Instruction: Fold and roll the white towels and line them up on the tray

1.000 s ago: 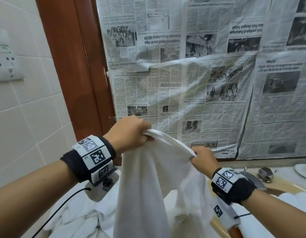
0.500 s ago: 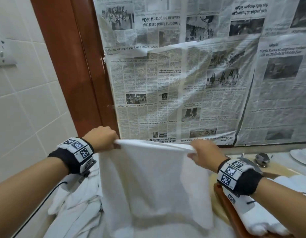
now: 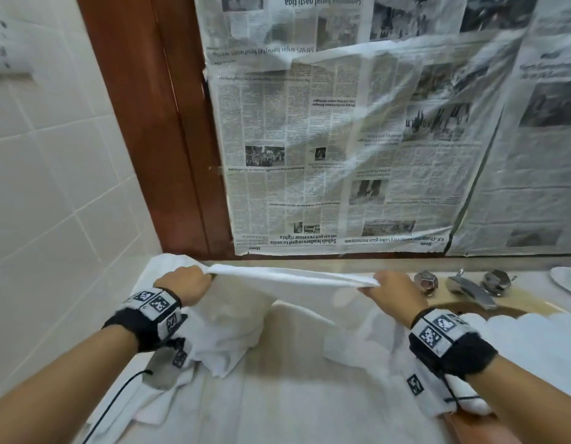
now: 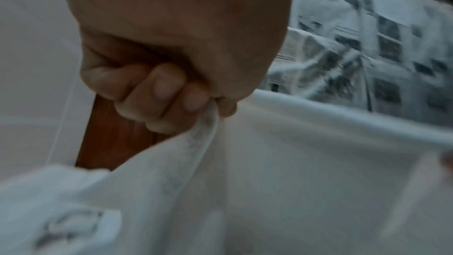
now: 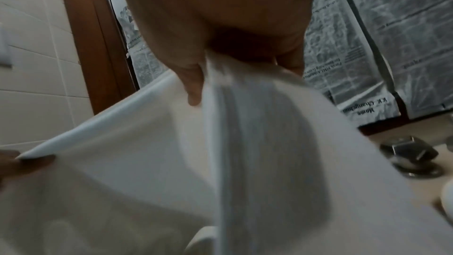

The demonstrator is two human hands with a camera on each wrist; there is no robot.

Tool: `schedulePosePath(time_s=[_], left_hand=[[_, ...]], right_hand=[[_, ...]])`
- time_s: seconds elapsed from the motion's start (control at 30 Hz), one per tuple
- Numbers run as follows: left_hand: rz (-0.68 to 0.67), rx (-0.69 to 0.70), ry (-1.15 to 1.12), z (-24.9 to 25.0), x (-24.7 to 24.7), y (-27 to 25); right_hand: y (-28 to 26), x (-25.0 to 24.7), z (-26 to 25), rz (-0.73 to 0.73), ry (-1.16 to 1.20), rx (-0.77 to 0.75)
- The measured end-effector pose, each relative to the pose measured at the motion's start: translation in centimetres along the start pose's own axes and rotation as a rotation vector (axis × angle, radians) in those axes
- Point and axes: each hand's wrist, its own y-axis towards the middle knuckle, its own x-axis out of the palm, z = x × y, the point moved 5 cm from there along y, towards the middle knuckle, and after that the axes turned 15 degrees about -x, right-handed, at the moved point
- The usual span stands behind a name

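Left hand [image 3: 184, 283]: fingers curled tight, pinching one top corner of the white towel [image 3: 293, 278]. The left wrist view confirms the bunched hem caught between thumb and fingertips. Right hand [image 3: 394, 291]: also clamped, on the opposite corner. The hands are well apart, with the top edge pulled nearly taut between them and the body of the towel hanging down toward the counter [image 3: 277, 395].

Risks as I read them:
- On the left, the hanging cloth brushes or sits just beside the heap of loose towels [image 3: 226, 344]. If I lay it down there it could drag or land on that heap and fold crooked.
- The left pinch holds only a small bite of hem. A sharp shake could slip the corner free and collapse the spread.
- In the middle, uneven tension would skew the edge, and any roll made from it would cone.
- On the right, rolled towels [image 3: 527, 334] lie close under my right forearm. A low sweep of that arm could knock them out of line. The tray [image 3: 473, 426] shows only as a brown edge at the lower right, so I cannot tell how much room it has left.

Surroundings, left to right: pale tiled wall [image 3: 53, 187], brown wooden frame [image 3: 156, 129], newspaper sheets [image 3: 357, 139] covering the panel behind the counter, then chrome tap fittings [image 3: 466, 285] at the basin. The counter is a light surface, partly draped in white cloth.
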Motion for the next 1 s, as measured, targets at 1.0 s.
schedulePosePath(time_s=[1.0], left_hand=[[-0.258,-0.161,-0.523,0.3,24.2,-8.2]], right_hand=[[-11.9,19.5,9.7,-0.073,0.762,0.729]])
